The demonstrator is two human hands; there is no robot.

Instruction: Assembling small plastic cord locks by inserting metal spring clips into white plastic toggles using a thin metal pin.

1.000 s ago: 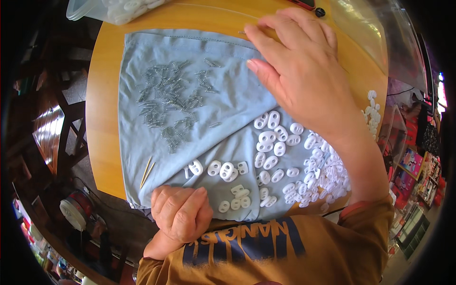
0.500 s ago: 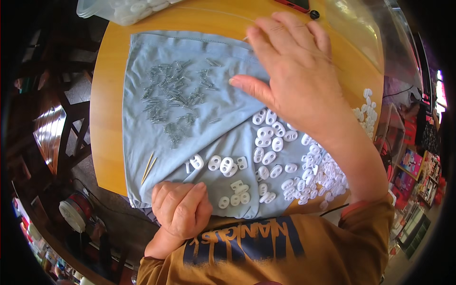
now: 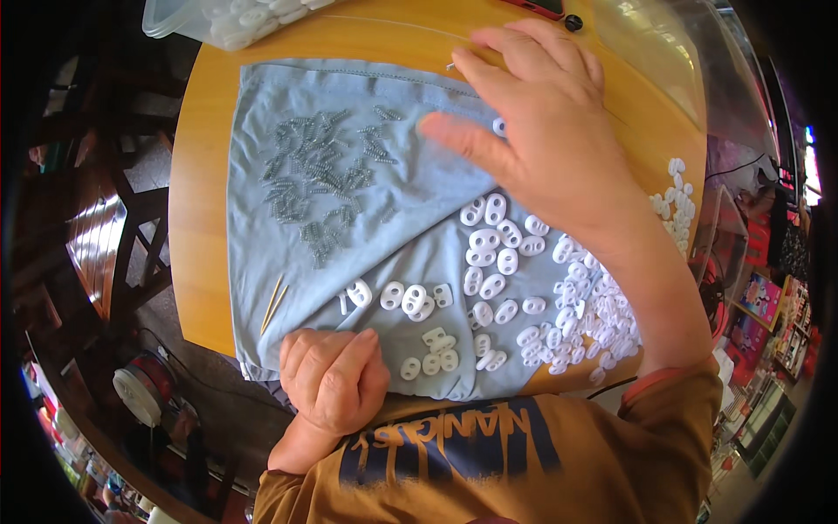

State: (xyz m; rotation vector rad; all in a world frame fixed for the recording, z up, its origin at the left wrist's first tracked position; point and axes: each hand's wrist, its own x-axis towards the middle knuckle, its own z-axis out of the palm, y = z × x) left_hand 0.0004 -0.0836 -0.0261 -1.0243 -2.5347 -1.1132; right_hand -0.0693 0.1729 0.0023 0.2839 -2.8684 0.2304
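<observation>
My right hand (image 3: 550, 122) is spread over the far right part of a grey-blue cloth (image 3: 419, 183), its fingers reaching past the cloth's edge and its thumb blurred. A white two-hole piece (image 3: 499, 127) shows beside the palm, partly covered by it. Left of the thumb lies a loose heap of small metal springs (image 3: 319, 166). My left hand (image 3: 336, 380) is curled closed at the cloth's near edge; whatever its fingers hold, if anything, is hidden. Close by lie two thin wooden toothpicks (image 3: 274, 306) and several white oval two-hole plastic pieces (image 3: 415, 299).
More two-hole pieces (image 3: 484, 240) lie right of centre, beside a pile of smaller white parts (image 3: 602, 314). Another small pile (image 3: 675, 205) sits at the table's right edge. A clear tub (image 3: 205, 31) of white pieces stands at the far left, a red-edged phone (image 3: 541, 7) at the far side.
My right thumb has moved away from me, and the right hand has shifted slightly, showing a white piece beside the palm. My left hand stays closed in nearly the same place.
</observation>
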